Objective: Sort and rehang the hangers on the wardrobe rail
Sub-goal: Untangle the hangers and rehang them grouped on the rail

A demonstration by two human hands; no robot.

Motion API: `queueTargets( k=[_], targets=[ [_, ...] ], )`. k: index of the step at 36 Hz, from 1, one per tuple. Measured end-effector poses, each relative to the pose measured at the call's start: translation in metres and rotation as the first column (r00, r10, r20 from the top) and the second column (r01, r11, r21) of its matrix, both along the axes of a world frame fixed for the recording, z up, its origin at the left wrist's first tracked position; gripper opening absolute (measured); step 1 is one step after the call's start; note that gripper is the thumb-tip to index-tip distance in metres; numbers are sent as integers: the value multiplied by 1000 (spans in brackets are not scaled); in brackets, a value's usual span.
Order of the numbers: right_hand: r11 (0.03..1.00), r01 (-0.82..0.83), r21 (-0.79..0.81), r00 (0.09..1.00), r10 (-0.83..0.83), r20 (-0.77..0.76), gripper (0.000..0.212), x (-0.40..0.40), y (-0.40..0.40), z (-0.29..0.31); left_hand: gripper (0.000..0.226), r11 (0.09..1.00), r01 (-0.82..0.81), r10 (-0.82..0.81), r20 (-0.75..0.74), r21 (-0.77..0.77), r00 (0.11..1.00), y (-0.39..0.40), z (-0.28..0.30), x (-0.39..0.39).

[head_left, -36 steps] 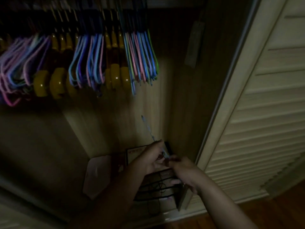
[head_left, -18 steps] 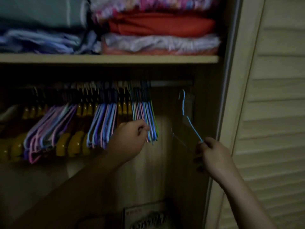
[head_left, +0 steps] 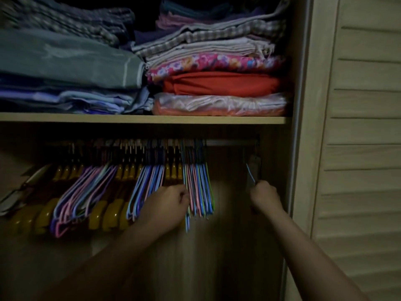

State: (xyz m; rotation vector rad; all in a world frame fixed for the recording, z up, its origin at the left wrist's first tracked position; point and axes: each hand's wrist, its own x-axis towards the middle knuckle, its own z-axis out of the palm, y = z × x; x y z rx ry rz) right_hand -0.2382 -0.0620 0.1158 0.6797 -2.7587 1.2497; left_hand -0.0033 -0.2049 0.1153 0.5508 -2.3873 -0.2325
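The wardrobe rail (head_left: 230,142) runs under the shelf, crowded on its left and middle with hangers: thin coloured wire hangers (head_left: 198,187) and thick yellow ones (head_left: 108,216). My left hand (head_left: 168,204) is closed against the rightmost bunch of wire hangers; what exactly it grips is hidden by the fingers. My right hand (head_left: 263,196) is shut on a thin blue wire hanger (head_left: 250,173), held up near the rail's bare right end, close to the wardrobe's side wall. The hanger's hook is lost in the dark.
A wooden shelf (head_left: 141,119) above the rail carries stacks of folded fabric (head_left: 217,83). A louvred wardrobe door (head_left: 366,148) stands at the right. The side wall (head_left: 275,181) is close behind my right hand.
The view has tilted upward from the wardrobe floor to the rail and shelf. My right hand has lifted the blue hanger from low down towards the rail's right end; my left hand went to the wire hanger bunch.
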Motion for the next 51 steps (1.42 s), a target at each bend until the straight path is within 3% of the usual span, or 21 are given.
queueTargets(
  k=[9,11,13,15,17,19,21,25,28,36,45,51],
  targets=[
    [999,-25,42,996,29,-86,43,22,19,0,19,999,-28,27,28,28,999,-2,-7,3],
    [999,6,37,952,6,-306,51,37,23,-9,19,999,-20,20,23,32,1000,-3,-9,3],
    [1000,-16,-20,814,2,-581,49,53,22,-19,18,999,-20,20,25,25,999,-5,-9,5],
    [988,-127,-83,741,39,-670,36,62,12,-24,17,999,-35,35,33,16,999,-5,-10,6],
    [956,-272,-107,851,188,-491,20,70,-3,-23,16,999,-48,47,43,17,998,-5,-11,7],
    [928,-345,-142,931,317,-183,12,75,-19,-21,17,998,-55,53,60,33,997,-5,-13,9],
    [906,-363,-216,929,369,-12,24,74,-34,-20,18,997,-65,62,77,44,995,-5,-14,9],
    [875,-308,-373,915,380,137,23,66,-50,-16,18,995,-83,78,94,56,992,-8,-13,9],
    [848,-293,-441,900,401,174,21,58,-59,-14,20,993,-94,87,98,75,991,-10,-11,10],
    [850,-303,-430,878,425,221,15,56,-69,-20,20,982,-162,149,126,94,981,-14,-1,23],
    [930,-192,-314,951,255,173,17,77,-50,-15,22,988,-120,111,93,96,989,-11,6,46],
    [939,-112,-326,948,199,249,23,97,-41,-20,25,990,-130,123,108,58,987,-6,1,68]
  ],
)
